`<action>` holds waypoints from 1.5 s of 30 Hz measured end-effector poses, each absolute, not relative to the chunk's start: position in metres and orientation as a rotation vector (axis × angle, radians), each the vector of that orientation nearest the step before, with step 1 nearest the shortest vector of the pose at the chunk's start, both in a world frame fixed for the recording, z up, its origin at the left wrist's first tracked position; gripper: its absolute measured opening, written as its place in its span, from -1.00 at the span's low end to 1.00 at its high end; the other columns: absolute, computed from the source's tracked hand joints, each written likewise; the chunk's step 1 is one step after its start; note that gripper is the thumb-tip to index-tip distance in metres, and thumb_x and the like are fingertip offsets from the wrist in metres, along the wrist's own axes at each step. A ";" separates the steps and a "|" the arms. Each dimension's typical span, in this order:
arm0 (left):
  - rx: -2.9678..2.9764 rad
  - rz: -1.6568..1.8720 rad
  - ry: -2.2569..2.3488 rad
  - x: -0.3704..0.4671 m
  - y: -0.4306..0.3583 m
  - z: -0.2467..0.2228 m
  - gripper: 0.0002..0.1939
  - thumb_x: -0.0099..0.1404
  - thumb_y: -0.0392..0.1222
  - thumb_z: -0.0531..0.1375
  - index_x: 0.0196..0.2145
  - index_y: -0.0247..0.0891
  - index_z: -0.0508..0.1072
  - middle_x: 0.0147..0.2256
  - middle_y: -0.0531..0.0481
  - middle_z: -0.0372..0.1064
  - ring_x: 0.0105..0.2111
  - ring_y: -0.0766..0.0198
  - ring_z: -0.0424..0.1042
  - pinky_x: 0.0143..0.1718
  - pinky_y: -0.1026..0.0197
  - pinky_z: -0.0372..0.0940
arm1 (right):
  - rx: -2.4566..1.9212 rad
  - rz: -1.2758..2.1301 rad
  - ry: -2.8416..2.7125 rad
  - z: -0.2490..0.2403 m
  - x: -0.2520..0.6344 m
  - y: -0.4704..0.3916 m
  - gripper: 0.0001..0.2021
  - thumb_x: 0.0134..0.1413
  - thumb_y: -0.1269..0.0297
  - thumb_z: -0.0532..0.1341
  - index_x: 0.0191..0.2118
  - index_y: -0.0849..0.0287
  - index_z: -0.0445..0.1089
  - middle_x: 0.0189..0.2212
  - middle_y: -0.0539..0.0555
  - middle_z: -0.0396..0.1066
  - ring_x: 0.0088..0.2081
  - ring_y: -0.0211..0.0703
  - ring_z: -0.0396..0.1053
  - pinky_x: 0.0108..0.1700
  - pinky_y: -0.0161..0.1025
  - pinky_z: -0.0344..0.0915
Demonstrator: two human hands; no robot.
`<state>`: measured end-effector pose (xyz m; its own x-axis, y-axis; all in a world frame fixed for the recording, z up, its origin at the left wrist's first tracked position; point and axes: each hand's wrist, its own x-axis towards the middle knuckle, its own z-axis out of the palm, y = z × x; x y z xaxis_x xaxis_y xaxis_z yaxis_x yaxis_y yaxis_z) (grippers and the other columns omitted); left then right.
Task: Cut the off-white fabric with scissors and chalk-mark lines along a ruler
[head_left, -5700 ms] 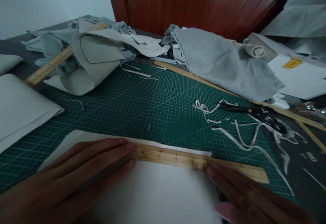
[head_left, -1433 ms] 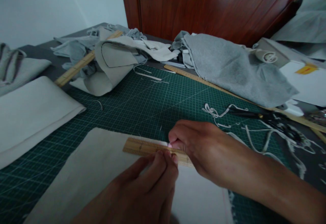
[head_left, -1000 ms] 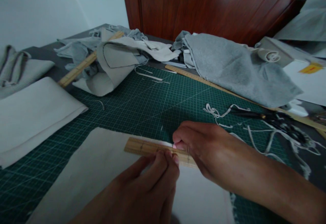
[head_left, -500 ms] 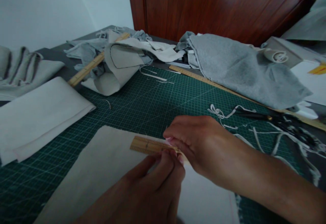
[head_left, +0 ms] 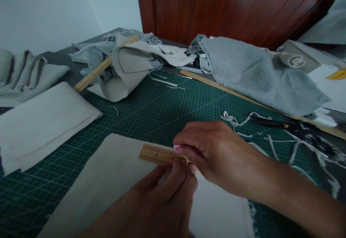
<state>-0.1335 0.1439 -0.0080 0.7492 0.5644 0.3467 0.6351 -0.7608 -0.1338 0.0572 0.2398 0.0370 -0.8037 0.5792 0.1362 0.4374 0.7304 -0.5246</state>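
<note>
A short wooden ruler (head_left: 154, 154) lies near the far edge of a white cloth piece (head_left: 108, 180). My left hand (head_left: 167, 191) is closed in a pinch on the ruler at its near edge. From the right, my right hand (head_left: 213, 151) curls its fingers around the ruler's right part, with thumb and fingertips against it. The two hands meet there and hide the ruler's right end. Whether the fingertips also grip cloth is hidden.
A green cutting mat (head_left: 173, 111) lies underneath. Folded white cloth (head_left: 48, 122) is at left, with grey fabric (head_left: 259, 72) behind. Black scissors (head_left: 300, 128) and white cloth strips (head_left: 273, 148) lie at right. A long wooden ruler (head_left: 211, 83) runs along the back.
Both hands stay on the ruler with almost the same grip. The whole view has shifted very slightly; nothing else visibly moves.
</note>
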 end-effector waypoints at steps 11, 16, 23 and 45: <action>-2.669 -0.500 -0.916 -0.135 0.149 -0.010 -0.57 0.61 -0.28 -0.07 -0.04 -0.36 0.62 -0.05 -0.08 0.61 0.03 0.07 0.44 0.12 0.09 0.24 | -0.720 0.714 -2.697 0.038 0.059 0.239 -0.68 0.46 0.57 0.10 -0.28 0.30 0.56 -0.36 0.09 0.46 -0.31 -0.11 0.44 -0.27 -0.18 0.24; -2.690 -0.498 -0.919 -0.134 0.150 -0.010 -0.55 0.62 -0.30 -0.08 0.02 -0.40 0.61 -0.01 -0.09 0.62 0.05 0.10 0.45 0.15 0.11 0.23 | -0.771 0.712 -2.692 0.038 0.069 0.234 -0.69 0.44 0.63 0.11 -0.31 0.28 0.52 -0.35 0.08 0.44 -0.30 -0.13 0.43 -0.26 -0.19 0.24; -2.692 -0.483 -0.938 -0.135 0.147 -0.009 -0.54 0.60 -0.28 -0.08 0.03 -0.32 0.64 0.02 -0.07 0.64 0.07 0.11 0.45 0.12 0.12 0.25 | -0.775 0.706 -2.557 0.030 0.089 0.225 -0.69 0.39 0.67 0.11 -0.25 0.29 0.57 -0.33 0.10 0.51 -0.32 -0.15 0.49 -0.30 -0.24 0.29; -2.606 -0.623 -0.933 -0.136 0.145 -0.028 -0.63 0.44 -0.26 0.11 0.07 -0.36 0.61 0.11 -0.19 0.57 0.16 0.04 0.36 0.32 0.10 0.12 | -0.935 0.543 -2.470 0.024 0.154 0.196 -0.65 0.39 0.66 0.12 0.03 0.16 0.54 -0.10 0.13 0.64 -0.16 -0.18 0.63 -0.17 -0.31 0.50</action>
<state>-0.1359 0.1448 -0.0279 0.6945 0.5245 0.4925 0.6561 -0.7427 -0.1342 0.1541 0.1955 0.0236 -0.6735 0.6913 0.2617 0.5179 0.6939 -0.5002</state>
